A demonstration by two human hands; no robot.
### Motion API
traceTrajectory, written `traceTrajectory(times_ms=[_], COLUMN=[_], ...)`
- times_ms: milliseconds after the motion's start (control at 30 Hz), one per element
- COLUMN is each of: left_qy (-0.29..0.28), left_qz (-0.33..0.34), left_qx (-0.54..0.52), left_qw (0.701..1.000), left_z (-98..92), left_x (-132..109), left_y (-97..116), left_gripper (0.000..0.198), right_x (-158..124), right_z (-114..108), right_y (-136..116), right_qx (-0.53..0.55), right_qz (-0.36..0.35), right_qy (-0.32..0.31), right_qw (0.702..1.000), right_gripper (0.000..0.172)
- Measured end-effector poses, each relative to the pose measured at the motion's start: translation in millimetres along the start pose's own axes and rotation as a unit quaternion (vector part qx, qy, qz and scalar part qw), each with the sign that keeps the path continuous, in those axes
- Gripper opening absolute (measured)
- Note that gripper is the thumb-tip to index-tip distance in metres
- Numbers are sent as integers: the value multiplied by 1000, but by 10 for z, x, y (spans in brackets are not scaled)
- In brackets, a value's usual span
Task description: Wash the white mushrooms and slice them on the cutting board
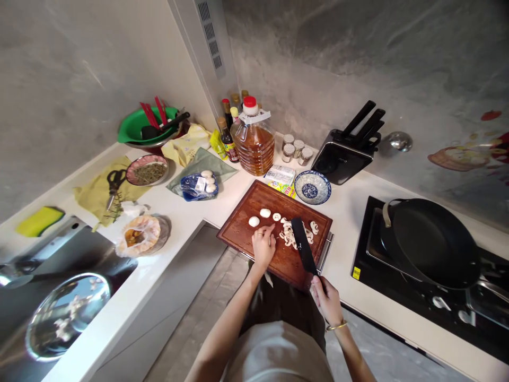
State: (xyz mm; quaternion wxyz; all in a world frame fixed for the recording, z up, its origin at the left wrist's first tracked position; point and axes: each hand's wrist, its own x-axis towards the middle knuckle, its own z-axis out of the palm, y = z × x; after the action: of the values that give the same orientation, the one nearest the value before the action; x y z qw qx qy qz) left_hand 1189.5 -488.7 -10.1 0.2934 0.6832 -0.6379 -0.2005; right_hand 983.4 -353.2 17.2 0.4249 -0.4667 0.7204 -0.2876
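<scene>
My right hand (326, 300) is wrapped around the handle of a black kitchen knife (302, 245). The broad blade lies over a pile of sliced mushrooms (289, 233) on the brown wooden cutting board (242, 223) and hides part of them. Just left of the blade, my left hand (264, 246) rests on the board, fingers loosely bent and apart, holding nothing. Beyond its fingertips sit whole white mushrooms (265, 213) and a smaller one (277, 217) with its cut side showing. A few slices (314, 227) lie right of the blade.
A blue-patterned bowl (312, 187), oil jug (254, 140) and knife block (345, 154) stand behind the board. Right is a frying pan (433, 239) on the stove. Left are a blue tray (193, 187) of mushrooms, scissors (115, 183) and a metal bowl (47, 313) in the sink.
</scene>
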Motion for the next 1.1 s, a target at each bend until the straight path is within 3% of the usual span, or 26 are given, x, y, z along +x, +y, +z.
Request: traceTrajectory(times_ms=[67, 200, 333, 467, 667, 900, 1000, 1100], left_qy=[-1, -69, -98, -91, -95, -103, -94, -88], left_qz=[-40, -89, -120, -137, -149, -164, -164, -165], left_qx=[-9, -33, -55, -73, -72, -59, -61, -70], left_qw=[999, 993, 986, 984, 982, 979, 980, 980], left_z=[-26, 3, 103, 146, 134, 129, 135, 139], left_x=[-88, -258, -369, -409, -403, -388, -392, -398], left_y=[-111, -248, -202, -147, -134, -109, -114, -122], left_gripper=[35, 24, 23, 25, 21, 17, 18, 18], right_x=[-5, 2, 8, 2, 20, 125, 139, 116], right_z=[-11, 31, 59, -12, -136, 179, 258, 188], right_y=[-18, -58, -37, 2, -60, 23, 111, 122], right_qx=[-56, -139, -210, -295, -336, -432, -408, -366], right_qz=[-18, -69, -106, -129, -140, -132, -129, -127], right_qy=[-3, -7, -32, -40, -76, -42, -36, -39], right_qw=[998, 988, 971, 946, 928, 891, 903, 921], right_gripper=[52, 48, 45, 47, 46, 51, 54, 54])
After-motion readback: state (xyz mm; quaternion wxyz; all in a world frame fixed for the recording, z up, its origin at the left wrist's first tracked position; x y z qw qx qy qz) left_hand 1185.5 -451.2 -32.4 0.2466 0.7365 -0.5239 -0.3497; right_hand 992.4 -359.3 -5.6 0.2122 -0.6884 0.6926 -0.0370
